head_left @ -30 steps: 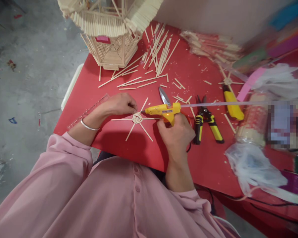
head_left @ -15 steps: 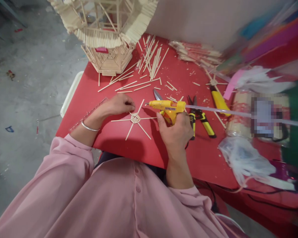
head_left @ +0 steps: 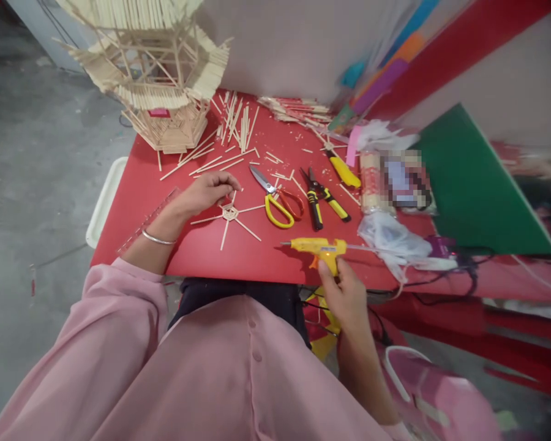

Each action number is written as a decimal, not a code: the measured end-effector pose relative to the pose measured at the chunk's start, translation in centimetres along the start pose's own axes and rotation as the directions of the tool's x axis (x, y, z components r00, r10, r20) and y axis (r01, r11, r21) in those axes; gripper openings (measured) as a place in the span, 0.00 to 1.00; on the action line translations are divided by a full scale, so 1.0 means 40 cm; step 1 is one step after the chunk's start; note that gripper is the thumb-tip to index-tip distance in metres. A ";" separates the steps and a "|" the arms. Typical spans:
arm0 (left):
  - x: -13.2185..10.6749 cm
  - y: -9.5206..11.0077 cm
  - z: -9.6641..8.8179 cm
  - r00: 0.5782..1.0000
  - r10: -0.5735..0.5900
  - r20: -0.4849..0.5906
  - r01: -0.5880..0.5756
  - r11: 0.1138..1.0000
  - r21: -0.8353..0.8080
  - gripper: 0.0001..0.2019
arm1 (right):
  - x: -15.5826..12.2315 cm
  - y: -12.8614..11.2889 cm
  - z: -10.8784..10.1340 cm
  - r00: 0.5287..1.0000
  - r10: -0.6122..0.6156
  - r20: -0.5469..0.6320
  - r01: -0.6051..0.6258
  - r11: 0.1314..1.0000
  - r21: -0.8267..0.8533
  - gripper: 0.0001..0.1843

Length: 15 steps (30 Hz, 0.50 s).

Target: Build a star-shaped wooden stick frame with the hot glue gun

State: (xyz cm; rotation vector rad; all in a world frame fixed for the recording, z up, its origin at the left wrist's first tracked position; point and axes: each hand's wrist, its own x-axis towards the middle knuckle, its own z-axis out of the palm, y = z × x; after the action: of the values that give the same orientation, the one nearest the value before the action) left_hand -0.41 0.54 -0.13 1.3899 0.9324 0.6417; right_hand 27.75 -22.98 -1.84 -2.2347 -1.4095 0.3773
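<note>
A small star of thin wooden sticks (head_left: 230, 214) lies on the red table (head_left: 202, 248). My left hand (head_left: 205, 190) rests on its upper left side, fingers curled down onto a stick. My right hand (head_left: 344, 294) grips the handle of a yellow glue gun (head_left: 319, 247) at the table's near edge, well to the right of the star, nozzle pointing left. A clear glue stick trails from the back of the gun.
A tall stick-built tower model (head_left: 153, 73) stands at the table's far left corner, loose sticks (head_left: 234, 131) beside it. Scissors (head_left: 278, 202), yellow-handled pliers (head_left: 321, 199) and a yellow knife (head_left: 344, 171) lie mid-table. A plastic bag (head_left: 390, 236) and green board (head_left: 477, 190) sit right.
My right hand drew the glue gun away from the star, back and to the right toward the table's near edge. The scissors came into full view. My left hand stayed on the star.
</note>
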 end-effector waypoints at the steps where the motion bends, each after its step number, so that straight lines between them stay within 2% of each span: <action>1: 0.000 -0.002 0.005 0.999 0.001 0.037 0.001 0.998 -0.061 0.06 | 0.003 0.016 0.018 0.999 -0.033 -0.004 0.033 0.999 -0.011 0.24; 3: -0.002 -0.005 0.016 0.995 0.015 0.097 0.000 0.988 -0.154 0.07 | 0.022 0.034 0.055 0.992 -0.118 -0.032 0.115 0.990 -0.075 0.26; 5: -0.007 -0.006 0.024 0.994 0.013 0.111 0.009 0.981 -0.194 0.07 | 0.046 0.033 0.076 0.976 -0.191 -0.102 0.167 0.965 -0.201 0.28; 7: -0.014 -0.004 0.029 0.995 0.001 0.097 0.019 0.978 -0.207 0.08 | 0.063 0.014 0.070 0.958 -0.228 -0.173 0.159 0.925 -0.344 0.29; 9: -0.020 -0.003 0.032 0.995 0.007 0.101 0.016 0.973 -0.228 0.11 | 0.072 -0.021 0.046 0.944 -0.247 -0.218 0.138 0.898 -0.418 0.26; 11: -0.026 -0.003 0.035 0.990 0.033 0.140 0.006 0.964 -0.265 0.15 | 0.078 -0.075 0.023 0.931 -0.280 -0.234 0.185 0.914 -0.361 0.22; 13: -0.028 -0.004 0.038 0.980 0.060 0.192 0.000 0.954 -0.299 0.17 | 0.089 -0.147 0.020 0.912 -0.347 -0.218 0.316 0.934 -0.164 0.19; 15: -0.029 -0.006 0.040 0.970 0.076 0.230 0.001 0.948 -0.318 0.19 | 0.111 -0.225 0.042 0.903 -0.398 -0.159 0.414 0.907 0.076 0.18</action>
State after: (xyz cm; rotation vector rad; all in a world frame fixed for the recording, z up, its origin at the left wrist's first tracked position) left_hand 0.33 -1.32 -0.27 1.1680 0.5812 0.6066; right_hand 21.94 -15.31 1.52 -1.7800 -1.6840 0.1456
